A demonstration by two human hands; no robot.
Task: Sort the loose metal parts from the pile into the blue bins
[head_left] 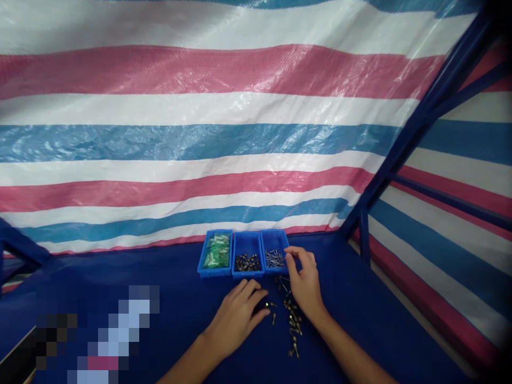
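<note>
Three small blue bins stand side by side at the back of the blue table. The left bin holds green plastic pieces, the middle bin dark metal parts, the right bin silvery nails or screws. My right hand reaches to the right bin's near corner, thumb and fingers pinched together; what they hold is too small to make out. My left hand lies palm down on the table with fingers together, its tips beside a loose pile of small screws.
A striped red, white and blue tarp hangs behind the table. A dark blue metal frame rises at the right. A blurred-out patch covers the table's lower left.
</note>
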